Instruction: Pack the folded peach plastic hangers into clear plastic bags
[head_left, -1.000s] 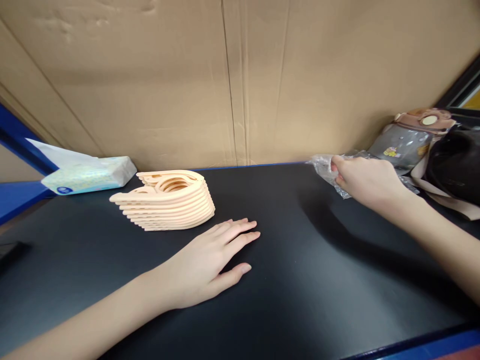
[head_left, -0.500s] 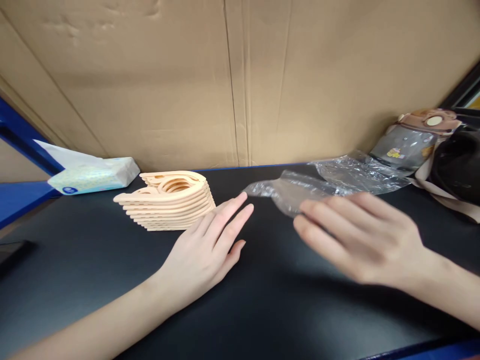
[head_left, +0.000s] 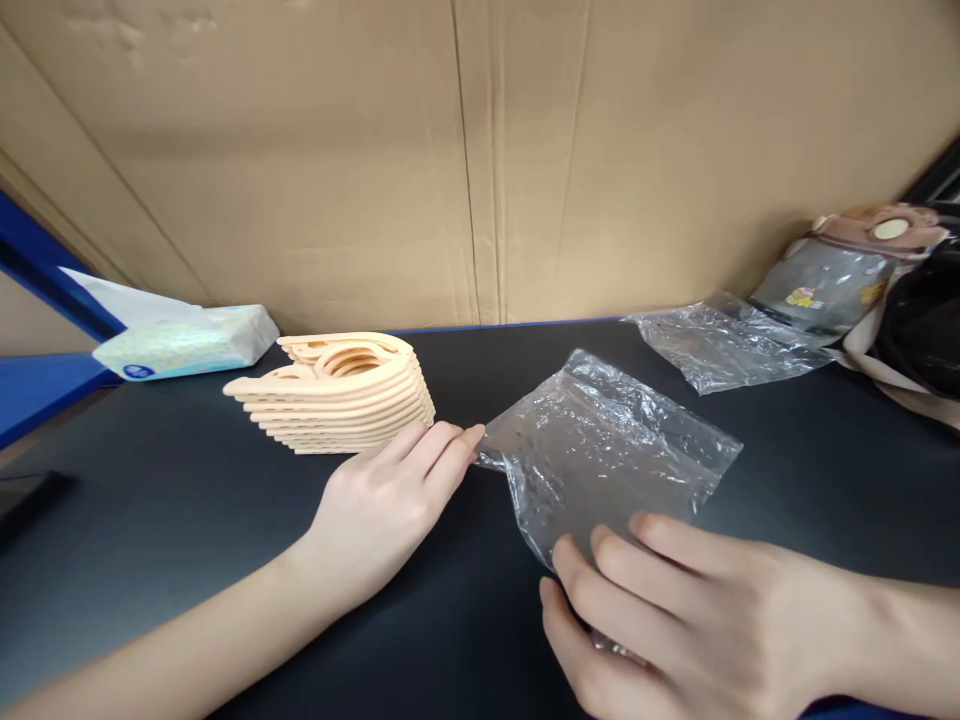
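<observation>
A clear crinkled plastic bag (head_left: 607, 450) lies on the black table (head_left: 187, 520) in front of me. My right hand (head_left: 675, 620) grips its near edge, fingers curled over the film. My left hand (head_left: 382, 500) pinches the bag's left corner with its fingertips. Just left of that hand sits a neat stack of several peach-coloured plastic hangers (head_left: 337, 395), folded flat.
More clear plastic bags (head_left: 720, 345) lie at the back right. Behind them a grey bottle with a brown lid (head_left: 840, 265) leans beside a black bag (head_left: 922, 320). A tissue pack (head_left: 180, 340) rests at the back left. A cardboard wall (head_left: 480, 150) closes the rear.
My right hand pulled one clear bag from the pile at the back right toward me. My left hand rose from lying flat and took hold of the bag's left corner.
</observation>
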